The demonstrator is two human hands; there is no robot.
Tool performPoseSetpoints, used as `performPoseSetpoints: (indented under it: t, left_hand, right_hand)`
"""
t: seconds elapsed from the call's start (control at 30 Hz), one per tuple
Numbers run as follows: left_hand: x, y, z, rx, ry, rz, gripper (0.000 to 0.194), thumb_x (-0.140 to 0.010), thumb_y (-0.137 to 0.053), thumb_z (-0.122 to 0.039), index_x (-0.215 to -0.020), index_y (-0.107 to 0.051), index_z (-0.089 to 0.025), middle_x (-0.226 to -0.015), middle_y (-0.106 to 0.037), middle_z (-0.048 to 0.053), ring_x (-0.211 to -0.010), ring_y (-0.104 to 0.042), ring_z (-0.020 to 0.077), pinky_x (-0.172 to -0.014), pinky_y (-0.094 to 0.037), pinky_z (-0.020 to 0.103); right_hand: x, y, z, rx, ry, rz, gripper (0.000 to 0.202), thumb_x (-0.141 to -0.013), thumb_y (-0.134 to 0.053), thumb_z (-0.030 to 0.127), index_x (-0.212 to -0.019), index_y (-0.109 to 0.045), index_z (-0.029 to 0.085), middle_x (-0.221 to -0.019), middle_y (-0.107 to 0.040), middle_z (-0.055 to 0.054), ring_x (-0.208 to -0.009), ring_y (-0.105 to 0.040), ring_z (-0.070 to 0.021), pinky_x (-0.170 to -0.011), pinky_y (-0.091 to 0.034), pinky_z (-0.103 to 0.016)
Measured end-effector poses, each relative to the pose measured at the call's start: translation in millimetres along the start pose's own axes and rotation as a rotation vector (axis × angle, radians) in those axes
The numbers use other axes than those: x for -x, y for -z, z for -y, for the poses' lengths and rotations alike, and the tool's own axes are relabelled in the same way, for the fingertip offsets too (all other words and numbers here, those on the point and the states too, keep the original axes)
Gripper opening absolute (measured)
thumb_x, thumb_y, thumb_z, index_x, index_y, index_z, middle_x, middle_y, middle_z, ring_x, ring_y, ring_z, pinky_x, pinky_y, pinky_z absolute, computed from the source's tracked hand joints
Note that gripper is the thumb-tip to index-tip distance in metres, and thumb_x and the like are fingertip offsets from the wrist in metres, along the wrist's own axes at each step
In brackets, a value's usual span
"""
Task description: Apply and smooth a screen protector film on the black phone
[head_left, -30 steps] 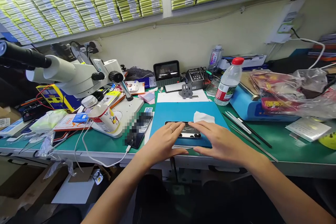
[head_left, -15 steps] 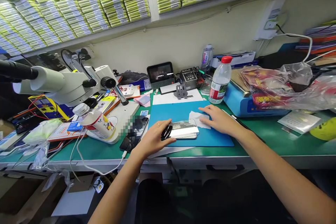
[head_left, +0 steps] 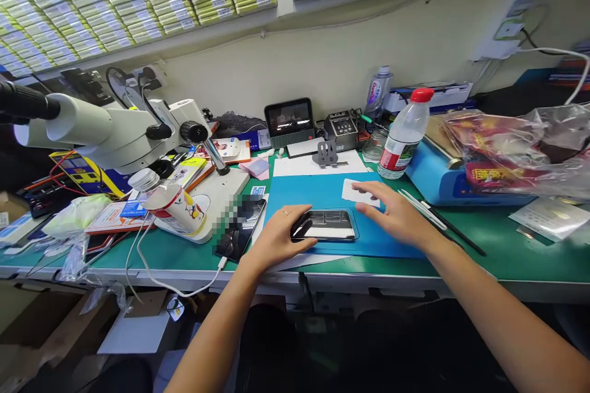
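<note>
Holding a phone (head_left: 328, 225) by its left end, the left hand (head_left: 282, 236) is curling part-closed, thumb and fingers at opposite long edges. The phone is lying on a blue mat (head_left: 302, 189). The right hand (head_left: 394, 215) is hanging half open, fingers spread, at a white wipe (head_left: 353, 191); contact with the wipe cannot be confirmed.
</note>
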State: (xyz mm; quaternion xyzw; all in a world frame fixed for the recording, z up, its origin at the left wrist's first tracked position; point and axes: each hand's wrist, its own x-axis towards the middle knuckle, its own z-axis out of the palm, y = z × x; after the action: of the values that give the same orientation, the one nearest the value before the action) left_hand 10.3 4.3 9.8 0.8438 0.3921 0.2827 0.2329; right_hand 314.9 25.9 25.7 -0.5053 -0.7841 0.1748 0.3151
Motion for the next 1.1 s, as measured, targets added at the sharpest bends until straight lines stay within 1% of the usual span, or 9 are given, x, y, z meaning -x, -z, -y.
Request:
performPoseSetpoints:
  t: [0.07,0.13,0.23,0.37,0.47,0.57,0.63,0.8,1.1]
  left_hand:
    - [0.1,2.0,1.5,-0.005,-0.007,-0.006,0.064,-0.089,-0.073,-0.039,-0.147,-0.048,-0.025,-0.141,-0.059,0.010,-0.132,-0.054,0.0283,-0.111,-0.044,0.042]
    - [-0.3,3.4,3.8,0.004,-0.006,0.005,0.065,-0.089,-0.073,-0.040,-0.147,-0.048,-0.025,-0.142,-0.059,0.010,-0.131,-0.054,0.0281,-0.110,-0.044,0.042]
    - [-1.3,4.2,5.8,0.040,0.011,0.016,0.065,-0.089,-0.073,-0.042,-0.147,-0.048,-0.026,-0.142,-0.060,0.009,-0.131,-0.054,0.0283,-0.110,-0.045,0.042]
    - [-4.4,5.1,2.3,0.071,0.005,0.021,0.062,-0.089,-0.073,-0.042,-0.145,-0.051,-0.025,-0.139,-0.061,0.010,-0.130,-0.055,0.0290,-0.109,-0.045,0.043]
    - [-2.8,7.9,-1.5,0.036,-0.007,0.019,0.064,-0.090,-0.072,-0.043,-0.146,-0.049,-0.025,-0.144,-0.058,0.011,-0.136,-0.050,0.0312,-0.114,-0.041,0.047]
    - [7.2,10.5,-1.8,-0.031,0.067,-0.009,0.078,-0.088,-0.074,-0.048,-0.153,-0.039,-0.025,-0.155,-0.048,0.013,-0.145,-0.040,0.0341,-0.118,-0.036,0.051]
    - [16.1,10.0,0.0,-0.063,0.153,-0.042,0.085,-0.087,-0.074,-0.051,-0.156,-0.033,-0.024,-0.156,-0.045,0.015,-0.146,-0.038,0.0347,-0.117,-0.037,0.052]
    - [24.8,2.8,6.2,-0.115,0.256,-0.099,0.081,-0.084,-0.076,-0.049,-0.151,-0.041,-0.022,-0.149,-0.052,0.015,-0.141,-0.043,0.0342,-0.115,-0.038,0.050]
    - [20.2,2.3,10.5,-0.049,0.270,-0.075,0.069,-0.086,-0.076,-0.040,-0.147,-0.047,-0.024,-0.137,-0.062,0.010,-0.132,-0.048,0.0323,-0.109,-0.044,0.048]
  right_hand:
    - [12.2,-3.2,3.6,-0.106,0.008,0.122,0.068,-0.088,-0.059,0.065,-0.144,-0.054,0.027,-0.149,-0.056,-0.013,-0.136,-0.052,-0.0363,-0.103,-0.052,-0.051]
    - [18.8,-6.7,3.5,-0.105,-0.003,0.214,0.082,-0.080,-0.068,0.068,-0.149,-0.048,0.027,-0.154,-0.050,-0.013,-0.139,-0.049,-0.0379,-0.107,-0.050,-0.052]
    - [20.5,-10.3,0.5,-0.033,-0.024,0.260,0.088,-0.076,-0.073,0.068,-0.149,-0.047,0.028,-0.156,-0.047,-0.014,-0.141,-0.046,-0.0383,-0.114,-0.043,-0.055]
    - [18.4,-10.8,-0.9,-0.010,0.001,0.263,0.074,-0.079,-0.071,0.065,-0.141,-0.054,0.028,-0.149,-0.052,-0.013,-0.138,-0.049,-0.0368,-0.114,-0.042,-0.054]
    - [17.7,-11.2,0.1,-0.003,0.003,0.236,0.069,-0.080,-0.070,0.065,-0.137,-0.059,0.028,-0.144,-0.055,-0.013,-0.134,-0.053,-0.0374,-0.112,-0.045,-0.055]
    - [16.9,-12.4,0.6,0.009,0.003,0.215,0.067,-0.080,-0.069,0.065,-0.136,-0.061,0.028,-0.141,-0.057,-0.013,-0.132,-0.055,-0.0385,-0.111,-0.046,-0.056]
    - [16.1,-13.4,0.3,0.014,0.004,0.214,0.068,-0.080,-0.069,0.066,-0.136,-0.061,0.028,-0.142,-0.057,-0.013,-0.132,-0.054,-0.0392,-0.111,-0.045,-0.057]
    - [14.0,-16.1,-1.5,0.048,-0.015,0.236,0.071,-0.080,-0.068,0.067,-0.138,-0.060,0.028,-0.147,-0.052,-0.014,-0.137,-0.050,-0.0403,-0.114,-0.043,-0.057]
    - [13.7,-17.2,0.4,0.083,-0.024,0.280,0.074,-0.079,-0.068,0.068,-0.141,-0.059,0.028,-0.149,-0.051,-0.014,-0.139,-0.047,-0.0406,-0.114,-0.042,-0.057]
